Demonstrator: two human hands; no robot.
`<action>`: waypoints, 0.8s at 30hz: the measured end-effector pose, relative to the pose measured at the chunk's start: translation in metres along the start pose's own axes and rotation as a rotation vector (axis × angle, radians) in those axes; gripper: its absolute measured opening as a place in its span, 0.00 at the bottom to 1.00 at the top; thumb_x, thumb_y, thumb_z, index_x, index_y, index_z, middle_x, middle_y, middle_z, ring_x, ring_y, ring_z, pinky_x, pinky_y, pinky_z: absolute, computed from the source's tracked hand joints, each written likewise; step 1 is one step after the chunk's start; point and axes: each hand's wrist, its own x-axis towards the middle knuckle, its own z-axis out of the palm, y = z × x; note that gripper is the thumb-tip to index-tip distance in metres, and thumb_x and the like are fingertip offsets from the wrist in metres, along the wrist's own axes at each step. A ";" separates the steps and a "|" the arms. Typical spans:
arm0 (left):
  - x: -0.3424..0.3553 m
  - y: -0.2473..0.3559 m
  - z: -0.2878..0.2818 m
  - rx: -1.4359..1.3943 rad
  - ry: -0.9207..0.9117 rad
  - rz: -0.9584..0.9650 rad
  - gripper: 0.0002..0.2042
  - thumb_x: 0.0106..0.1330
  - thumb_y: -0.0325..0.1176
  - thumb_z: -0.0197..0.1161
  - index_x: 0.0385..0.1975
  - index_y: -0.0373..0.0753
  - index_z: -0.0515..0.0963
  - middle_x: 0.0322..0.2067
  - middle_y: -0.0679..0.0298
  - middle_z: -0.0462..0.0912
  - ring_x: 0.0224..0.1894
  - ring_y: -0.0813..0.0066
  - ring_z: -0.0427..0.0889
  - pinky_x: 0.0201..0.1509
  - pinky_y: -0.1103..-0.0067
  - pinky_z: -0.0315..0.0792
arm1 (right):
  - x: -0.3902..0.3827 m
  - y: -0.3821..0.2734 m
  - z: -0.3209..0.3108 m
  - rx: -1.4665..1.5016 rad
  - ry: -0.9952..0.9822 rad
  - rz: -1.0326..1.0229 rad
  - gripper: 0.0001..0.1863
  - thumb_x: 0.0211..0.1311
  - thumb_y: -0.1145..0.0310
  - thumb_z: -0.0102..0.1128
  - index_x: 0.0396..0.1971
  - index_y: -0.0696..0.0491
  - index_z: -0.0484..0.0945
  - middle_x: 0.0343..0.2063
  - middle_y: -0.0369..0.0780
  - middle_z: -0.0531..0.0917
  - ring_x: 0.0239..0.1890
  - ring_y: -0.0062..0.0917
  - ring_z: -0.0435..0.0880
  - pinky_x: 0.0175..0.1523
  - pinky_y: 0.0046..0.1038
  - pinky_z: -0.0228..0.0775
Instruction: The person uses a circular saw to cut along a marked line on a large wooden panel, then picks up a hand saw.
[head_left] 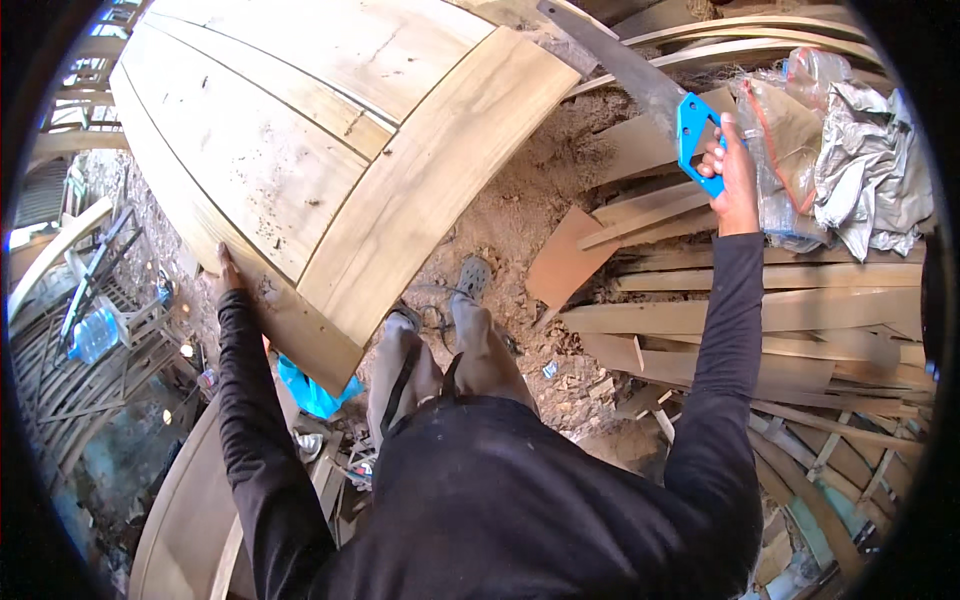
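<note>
My right hand [735, 175] is wrapped round the blue handle of a handsaw [640, 80], held out at the right. Its grey blade points up and to the left, apart from any board. A large pale panel of joined wooden planks [270, 150] spreads over the upper left, with narrow gaps between planks. One wider board [440, 180] crosses its near right end. At the panel's left edge, my left hand [228, 270] grips the outer plank, some fingers hidden by the wood and sleeve.
Loose boards [740, 310] lie stacked at the right, below plastic bags and crumpled silvery sheeting [865, 170]. A brown offcut [568, 258] lies on the dirt floor near my shoes [474, 277]. Curved timber [180, 500], a blue bag [315, 388] and a clear bottle [95, 335] are at left.
</note>
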 end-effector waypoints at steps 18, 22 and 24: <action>0.019 -0.011 -0.080 -0.086 0.094 0.107 0.42 0.54 0.56 0.65 0.57 0.25 0.62 0.52 0.45 0.73 0.52 0.58 0.74 0.57 0.72 0.67 | 0.016 0.021 0.020 -0.019 -0.082 0.100 0.18 0.62 0.50 0.57 0.27 0.49 0.66 0.14 0.27 0.61 0.13 0.12 0.58 0.18 0.19 0.50; -0.013 0.041 -0.050 0.234 0.054 -0.078 0.43 0.54 0.58 0.64 0.57 0.25 0.62 0.52 0.45 0.73 0.52 0.56 0.75 0.58 0.71 0.67 | 0.020 0.035 -0.016 0.063 -0.065 0.169 0.17 0.64 0.51 0.55 0.28 0.49 0.66 0.13 0.27 0.59 0.13 0.11 0.56 0.17 0.18 0.49; -0.008 0.040 -0.080 0.050 -0.029 0.063 0.43 0.54 0.60 0.62 0.57 0.24 0.62 0.53 0.44 0.73 0.53 0.55 0.74 0.58 0.71 0.67 | 0.020 0.032 -0.027 -0.013 -0.180 0.067 0.18 0.64 0.50 0.56 0.29 0.50 0.67 0.13 0.27 0.59 0.13 0.12 0.57 0.18 0.20 0.51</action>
